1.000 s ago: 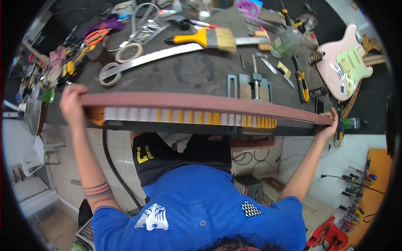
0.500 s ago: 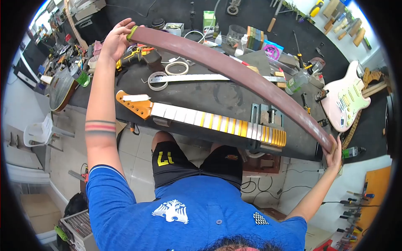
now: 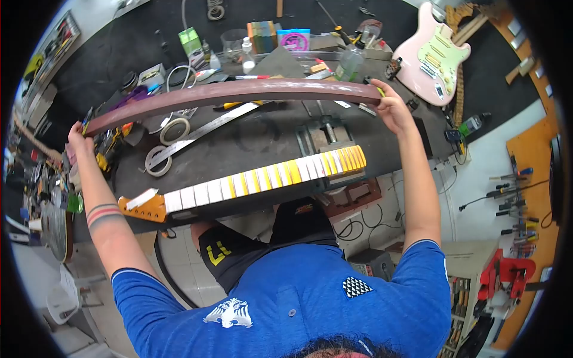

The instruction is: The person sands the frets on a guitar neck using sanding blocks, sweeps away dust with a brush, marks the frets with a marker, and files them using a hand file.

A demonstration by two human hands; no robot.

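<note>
Both of my hands hold a long reddish-brown bar (image 3: pixel 239 92) raised above the bench. At its left end, my left hand (image 3: pixel 77 136) is closed on it. The other end is gripped between the fingers and thumb of my right hand (image 3: pixel 391 106). Nearer my body lies a guitar neck (image 3: pixel 245 184), its fretboard covered with white and yellow strips and its orange headstock at the left. The neck's right end rests over a grey metal vise (image 3: pixel 324 136). Between bar and neck are a metal ruler (image 3: pixel 206 132) and tape rolls (image 3: pixel 175 130).
A pink guitar body (image 3: pixel 428 56) lies at the back right. Bottles (image 3: pixel 349 62), a spray bottle (image 3: pixel 248 53) and small boxes stand behind the bar. Tools crowd the left side of the dark bench (image 3: pixel 250 140). Red clamps (image 3: pixel 507 274) are at the lower right.
The bar's left end has gone down and left, while its right end has risen and moved left. My hands moved with it. The view has turned, so the bench appears shifted.
</note>
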